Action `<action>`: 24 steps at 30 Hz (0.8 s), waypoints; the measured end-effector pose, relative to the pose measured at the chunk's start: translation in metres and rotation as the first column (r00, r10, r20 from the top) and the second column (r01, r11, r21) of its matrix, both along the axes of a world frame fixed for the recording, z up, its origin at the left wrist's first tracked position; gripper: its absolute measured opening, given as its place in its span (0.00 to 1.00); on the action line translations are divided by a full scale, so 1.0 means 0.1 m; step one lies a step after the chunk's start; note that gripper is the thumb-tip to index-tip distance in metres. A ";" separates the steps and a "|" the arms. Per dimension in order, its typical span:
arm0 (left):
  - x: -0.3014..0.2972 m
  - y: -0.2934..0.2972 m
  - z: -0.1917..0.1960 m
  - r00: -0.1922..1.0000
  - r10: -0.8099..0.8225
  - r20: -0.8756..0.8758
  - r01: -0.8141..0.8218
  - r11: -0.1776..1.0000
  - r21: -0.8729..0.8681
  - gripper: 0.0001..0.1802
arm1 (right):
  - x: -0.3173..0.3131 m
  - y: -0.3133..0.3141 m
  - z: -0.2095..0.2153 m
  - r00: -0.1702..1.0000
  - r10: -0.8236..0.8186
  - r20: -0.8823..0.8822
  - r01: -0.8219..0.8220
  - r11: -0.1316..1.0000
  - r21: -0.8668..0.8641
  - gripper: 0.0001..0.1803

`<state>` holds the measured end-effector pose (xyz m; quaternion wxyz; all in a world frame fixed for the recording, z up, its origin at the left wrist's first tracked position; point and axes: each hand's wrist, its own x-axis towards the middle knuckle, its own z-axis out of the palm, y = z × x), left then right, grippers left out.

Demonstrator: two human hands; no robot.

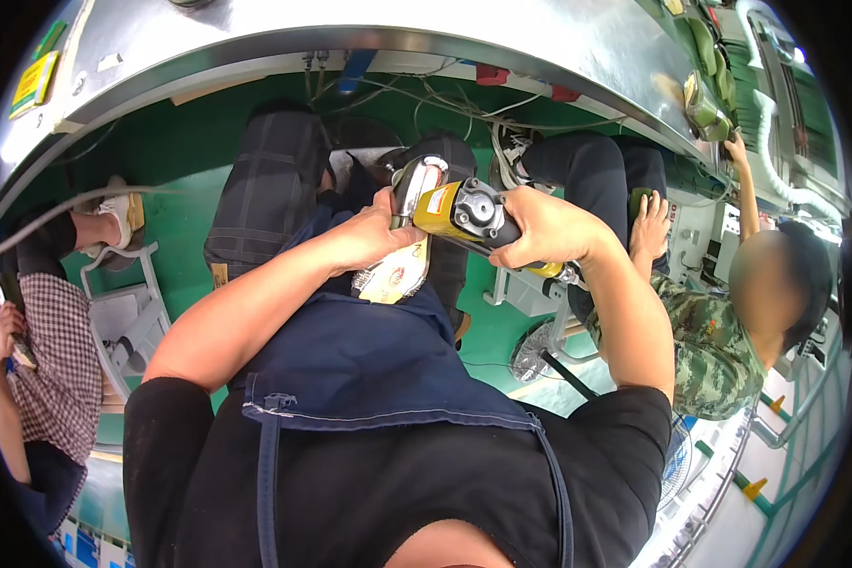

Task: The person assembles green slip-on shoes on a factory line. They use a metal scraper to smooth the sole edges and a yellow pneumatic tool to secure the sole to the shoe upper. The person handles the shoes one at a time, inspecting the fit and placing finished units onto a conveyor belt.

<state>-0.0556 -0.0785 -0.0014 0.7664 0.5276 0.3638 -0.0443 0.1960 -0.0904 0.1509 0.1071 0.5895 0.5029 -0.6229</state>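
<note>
The left hand (374, 233) grips a shiny metal piece (408, 195) over the navy apron (350, 364); the right hand (554, 227) clasps a yellow power tool (445, 208) overlapping it in view. Work appears under way; what is finished or remains cannot be told.

Bright room around me; white glare on metal table (540, 26); green floor (175, 137) shadowed beneath; table edge bowed; corners black.

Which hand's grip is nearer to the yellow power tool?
Right. The right hand's grip is wrapped around the yellow power tool; the left hand's grip is just left of the tool's head, on a shiny silver piece.
</note>
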 end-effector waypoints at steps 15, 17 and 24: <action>-0.12 -0.05 0.09 0.999 0.010 0.041 -0.007 0.997 -0.075 0.64 | 0.30 0.57 0.97 0.860 -0.459 0.224 0.069 0.539 0.839 0.26; -0.11 -0.04 0.10 0.999 0.016 0.042 -0.012 0.996 -0.092 0.65 | 0.49 0.92 0.86 0.739 -0.456 0.496 -0.300 0.437 0.848 0.26; -0.05 -0.05 0.10 0.998 0.029 0.053 -0.017 0.978 -0.206 0.65 | 0.85 1.78 0.33 0.559 -0.465 0.686 -0.726 0.126 0.677 0.21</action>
